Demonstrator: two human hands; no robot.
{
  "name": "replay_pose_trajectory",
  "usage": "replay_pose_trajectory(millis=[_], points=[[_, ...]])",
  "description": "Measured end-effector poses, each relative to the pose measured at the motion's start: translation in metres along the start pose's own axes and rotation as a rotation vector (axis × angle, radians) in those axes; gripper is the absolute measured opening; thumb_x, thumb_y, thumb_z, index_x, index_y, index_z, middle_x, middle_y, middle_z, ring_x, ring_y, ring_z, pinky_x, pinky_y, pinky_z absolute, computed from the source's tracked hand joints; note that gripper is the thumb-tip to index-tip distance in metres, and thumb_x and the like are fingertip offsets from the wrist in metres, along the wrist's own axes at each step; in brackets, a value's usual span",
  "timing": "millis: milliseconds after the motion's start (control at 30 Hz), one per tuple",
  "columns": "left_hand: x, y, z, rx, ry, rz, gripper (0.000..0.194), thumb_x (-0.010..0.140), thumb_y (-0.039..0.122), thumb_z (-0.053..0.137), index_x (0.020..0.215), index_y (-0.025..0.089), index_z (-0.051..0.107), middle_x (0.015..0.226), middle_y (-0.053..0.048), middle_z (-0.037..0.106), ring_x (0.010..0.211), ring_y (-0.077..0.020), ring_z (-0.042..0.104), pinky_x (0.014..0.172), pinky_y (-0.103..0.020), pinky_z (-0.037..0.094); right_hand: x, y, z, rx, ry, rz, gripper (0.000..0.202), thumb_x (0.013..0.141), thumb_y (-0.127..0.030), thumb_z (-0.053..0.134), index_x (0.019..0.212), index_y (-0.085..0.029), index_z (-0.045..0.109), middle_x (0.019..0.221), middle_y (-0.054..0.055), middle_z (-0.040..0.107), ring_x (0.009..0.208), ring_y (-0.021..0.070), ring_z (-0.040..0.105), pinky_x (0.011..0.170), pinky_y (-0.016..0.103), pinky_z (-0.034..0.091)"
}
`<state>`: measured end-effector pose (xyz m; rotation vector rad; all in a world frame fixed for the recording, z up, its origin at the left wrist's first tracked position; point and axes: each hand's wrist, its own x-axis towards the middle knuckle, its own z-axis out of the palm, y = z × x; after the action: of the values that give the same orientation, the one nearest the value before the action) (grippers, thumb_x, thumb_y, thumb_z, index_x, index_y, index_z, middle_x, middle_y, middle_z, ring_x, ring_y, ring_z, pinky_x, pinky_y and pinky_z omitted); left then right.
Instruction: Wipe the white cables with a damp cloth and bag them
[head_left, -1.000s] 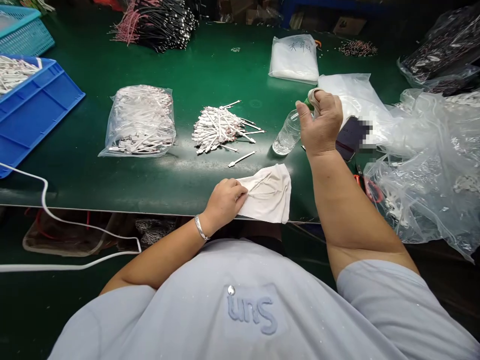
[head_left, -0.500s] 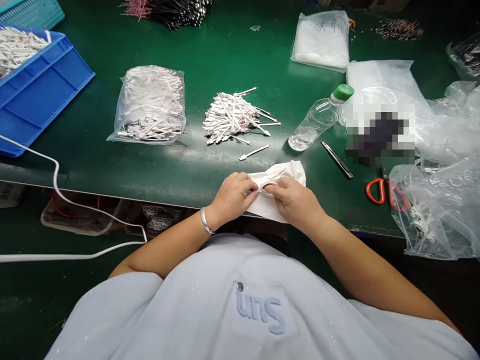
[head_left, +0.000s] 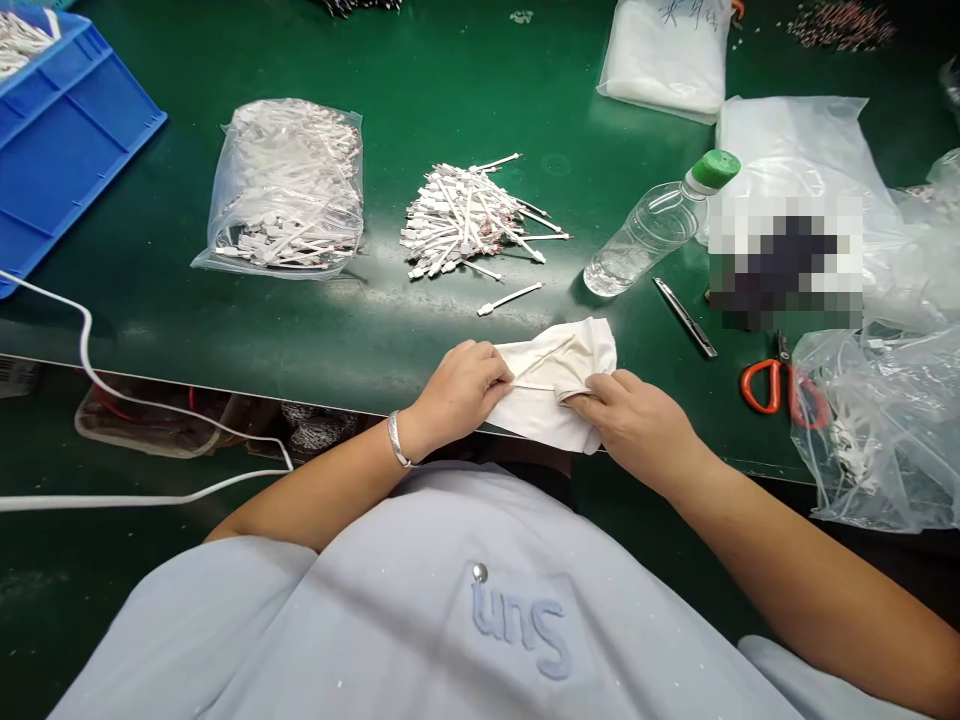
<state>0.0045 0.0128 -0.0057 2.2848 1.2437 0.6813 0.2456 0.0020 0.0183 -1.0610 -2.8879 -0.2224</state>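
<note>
Green worktop (head_left: 315, 345) bears a white cloth (head_left: 540, 418); left hand (head_left: 463, 388) pinches its near side, right hand (head_left: 645, 420) a fold opposite, seemingly steadying it flat.

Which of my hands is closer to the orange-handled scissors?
Right. Your right hand is just left of the orange-handled scissors, pinching the right side of the white cloth; your left hand is farther left, at the cloth's opposite side.

Orange-handled scissors (head_left: 776, 385) lie near a utility knife (head_left: 685, 318), far from a blue crate (head_left: 67, 150).
</note>
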Motion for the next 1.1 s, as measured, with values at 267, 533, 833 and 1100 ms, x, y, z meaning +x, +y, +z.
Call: replay_pose_trajectory(millis=[267, 533, 833, 1100], points=[[-0.001, -0.003, 0.003, -0.021, 0.069, 0.018, 0.01, 0.087, 0.02, 0.057, 0.081, 0.017, 0.064, 0.08, -0.003, 0.059, 0.075, -0.0152, 0.049, 0.073, -0.029, 0.04, 0.029, -0.007, 0.016, 0.06, 0.152, -0.144, 0.027, 0.084, -0.005, 0.046, 0.09, -0.017, 0.07, 0.073, 0.007, 0.052, 0.068, 0.0184, 0.038, 0.064, 0.032, 0.033], [-0.001, -0.004, 0.003, -0.024, 0.061, 0.03, 0.008, 0.085, 0.018, 0.059, 0.08, 0.017, 0.066, 0.08, -0.003, 0.06, 0.074, -0.0142, 0.049, 0.072, -0.028, 0.04, 0.013, 0.011, 0.014, 0.034, 0.108, -0.176, 0.027, 0.084, -0.003, 0.047, 0.092, -0.016, 0.069, 0.075, 0.006, 0.055, 0.067, 0.0171, 0.038, 0.062, 0.031, 0.032], [-0.002, -0.003, 0.002, -0.012, 0.058, 0.034, 0.009, 0.086, 0.019, 0.059, 0.081, 0.016, 0.066, 0.081, -0.003, 0.06, 0.074, -0.0138, 0.05, 0.073, -0.028, 0.04, 0.018, 0.01, 0.016, 0.05, 0.195, -0.191, 0.024, 0.086, -0.005, 0.047, 0.09, -0.015, 0.069, 0.075, 0.006, 0.054, 0.065, 0.0165, 0.035, 0.061, 0.03, 0.032], [-0.001, -0.002, 0.002, -0.021, 0.068, 0.026, 0.01, 0.086, 0.018, 0.058, 0.08, 0.017, 0.066, 0.08, -0.003, 0.06, 0.075, -0.0142, 0.051, 0.073, -0.028, 0.04, 0.028, -0.003, 0.019, 0.081, 0.23, -0.196, 0.026, 0.084, -0.004, 0.046, 0.087, -0.016, 0.069, 0.072, 0.006, 0.054, 0.065, 0.0174, 0.034, 0.062, 0.03, 0.033]])
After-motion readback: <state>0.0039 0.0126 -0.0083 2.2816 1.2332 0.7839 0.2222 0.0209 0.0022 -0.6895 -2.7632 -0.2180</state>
